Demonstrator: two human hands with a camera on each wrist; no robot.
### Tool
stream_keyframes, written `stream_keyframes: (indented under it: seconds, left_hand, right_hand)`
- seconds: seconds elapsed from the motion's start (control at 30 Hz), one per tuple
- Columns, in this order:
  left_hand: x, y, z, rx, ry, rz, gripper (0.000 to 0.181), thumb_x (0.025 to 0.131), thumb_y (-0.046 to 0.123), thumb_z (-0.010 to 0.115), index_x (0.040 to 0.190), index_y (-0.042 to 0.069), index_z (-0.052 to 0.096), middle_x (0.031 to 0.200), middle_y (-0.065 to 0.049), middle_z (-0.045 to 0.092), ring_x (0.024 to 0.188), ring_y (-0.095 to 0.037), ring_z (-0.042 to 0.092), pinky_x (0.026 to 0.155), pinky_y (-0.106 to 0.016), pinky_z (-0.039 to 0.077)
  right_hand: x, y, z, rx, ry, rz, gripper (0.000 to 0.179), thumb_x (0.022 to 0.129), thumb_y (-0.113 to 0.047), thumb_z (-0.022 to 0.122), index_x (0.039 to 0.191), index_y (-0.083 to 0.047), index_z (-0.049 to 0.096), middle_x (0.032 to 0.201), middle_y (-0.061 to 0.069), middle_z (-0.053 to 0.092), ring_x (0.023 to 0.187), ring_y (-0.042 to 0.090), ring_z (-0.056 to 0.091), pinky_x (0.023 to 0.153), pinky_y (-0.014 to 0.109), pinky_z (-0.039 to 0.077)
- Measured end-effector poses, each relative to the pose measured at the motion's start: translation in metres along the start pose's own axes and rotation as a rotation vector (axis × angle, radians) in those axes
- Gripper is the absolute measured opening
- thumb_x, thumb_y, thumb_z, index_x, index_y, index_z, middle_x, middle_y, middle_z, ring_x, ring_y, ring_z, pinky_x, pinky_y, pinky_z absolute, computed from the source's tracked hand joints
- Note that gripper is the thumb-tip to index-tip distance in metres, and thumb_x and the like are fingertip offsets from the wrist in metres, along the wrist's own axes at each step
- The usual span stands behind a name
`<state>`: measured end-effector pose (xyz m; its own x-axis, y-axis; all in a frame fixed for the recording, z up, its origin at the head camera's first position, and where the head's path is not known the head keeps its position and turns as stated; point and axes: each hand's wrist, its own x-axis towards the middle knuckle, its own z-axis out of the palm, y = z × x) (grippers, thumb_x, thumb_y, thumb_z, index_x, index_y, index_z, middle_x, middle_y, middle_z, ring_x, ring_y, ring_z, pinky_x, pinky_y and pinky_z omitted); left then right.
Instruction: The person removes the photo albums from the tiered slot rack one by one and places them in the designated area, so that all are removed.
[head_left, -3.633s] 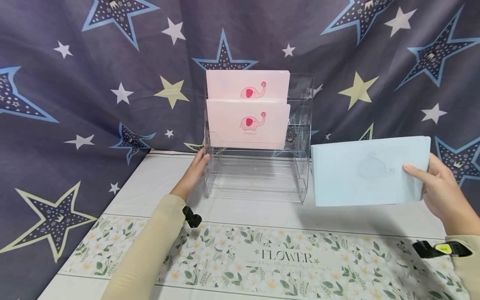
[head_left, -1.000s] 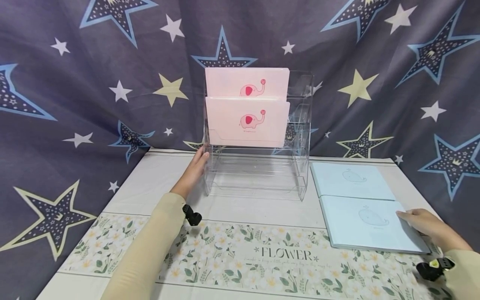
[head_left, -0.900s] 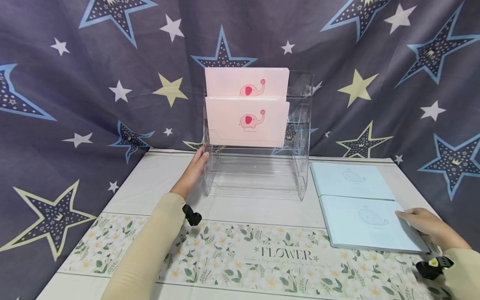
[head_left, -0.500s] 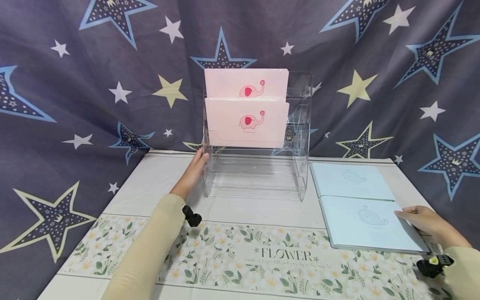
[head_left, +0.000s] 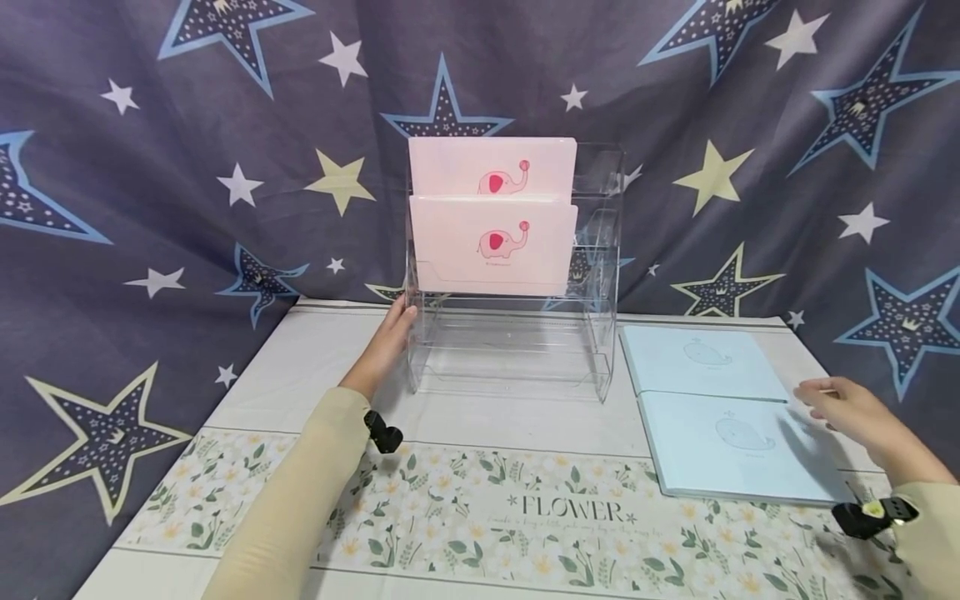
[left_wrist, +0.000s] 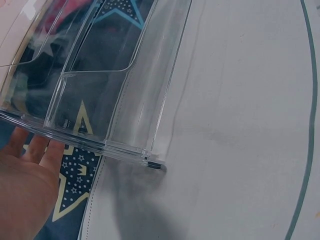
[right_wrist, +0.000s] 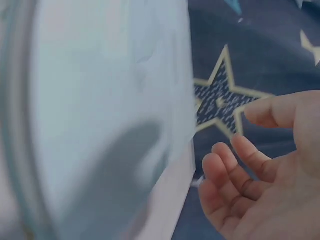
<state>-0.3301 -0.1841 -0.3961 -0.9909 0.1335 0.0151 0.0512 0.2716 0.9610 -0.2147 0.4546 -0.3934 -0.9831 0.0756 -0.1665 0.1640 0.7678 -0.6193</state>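
A clear acrylic tiered rack [head_left: 517,362] stands mid-table. Its two upper tiers hold pink notebooks with an elephant drawing, a rear one [head_left: 450,167] and a front one [head_left: 450,250]; the lower tiers show no notebooks. My left hand [head_left: 382,350] rests against the rack's left side, its fingers [left_wrist: 37,150] extended along the outer panel. To the right, a far pale-blue notebook [head_left: 667,358] and a near pale-blue notebook [head_left: 697,450], both with a whale drawing, lie flat. My right hand [head_left: 855,417] hovers beside their right edges, fingers loosely bent, holding nothing.
A white tablecloth [head_left: 480,425] with a printed floral band [head_left: 450,517] covers the table. Behind and at both sides hangs a dark star-patterned curtain [head_left: 285,150], close to the table's back edge.
Earlier, my right hand held a pale-blue notebook in the air; it then lay flat below the other one. Now that hand has let go and lifted away. The left hand stayed put.
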Motion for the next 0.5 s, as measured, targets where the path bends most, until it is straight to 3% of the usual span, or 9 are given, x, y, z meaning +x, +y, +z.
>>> stream_keyframes:
  seconds: [0.13,0.27,0.4,0.5]
  left_hand:
    - [-0.001,0.0,0.001,0.007,0.007,0.008,0.068,0.106,0.056,0.031,0.163,0.028,0.007,0.167,-0.007,0.009,0.151,-0.031,0.014,0.119,-0.055,0.018]
    - [-0.01,0.014,0.001,-0.004,-0.012,-0.013,0.065,0.109,0.048,0.031,0.163,0.023,0.005,0.167,-0.01,0.008,0.151,-0.033,0.013,0.119,-0.055,0.018]
    - [-0.023,0.033,0.003,-0.015,-0.031,-0.018,0.062,0.111,0.038,0.03,0.163,0.017,0.005,0.167,-0.014,0.008,0.151,-0.035,0.013,0.119,-0.055,0.019]
    - [-0.021,0.03,0.002,-0.023,-0.034,-0.005,0.061,0.111,0.035,0.03,0.163,0.016,0.006,0.166,-0.016,0.01,0.15,-0.036,0.015,0.119,-0.056,0.019]
  right_hand:
    - [-0.003,-0.03,0.003,0.01,0.056,-0.109,0.059,0.108,-0.029,0.037,0.136,0.023,0.033,0.128,0.045,0.043,0.105,0.05,0.057,0.076,0.04,0.052]
    - [-0.002,-0.057,0.011,0.007,0.145,-0.176,0.05,0.108,-0.027,0.04,0.134,0.016,0.043,0.122,0.038,0.053,0.092,0.026,0.063,0.07,0.031,0.05]
    - [0.002,-0.082,0.018,0.035,0.19,-0.211,0.049,0.108,-0.03,0.041,0.135,0.011,0.045,0.122,0.033,0.056,0.095,0.026,0.061,0.073,0.036,0.049]
    - [0.006,-0.103,0.025,0.082,0.205,-0.235,0.05,0.109,-0.031,0.039,0.139,0.009,0.044,0.125,0.032,0.054,0.107,0.037,0.055,0.081,0.049,0.047]
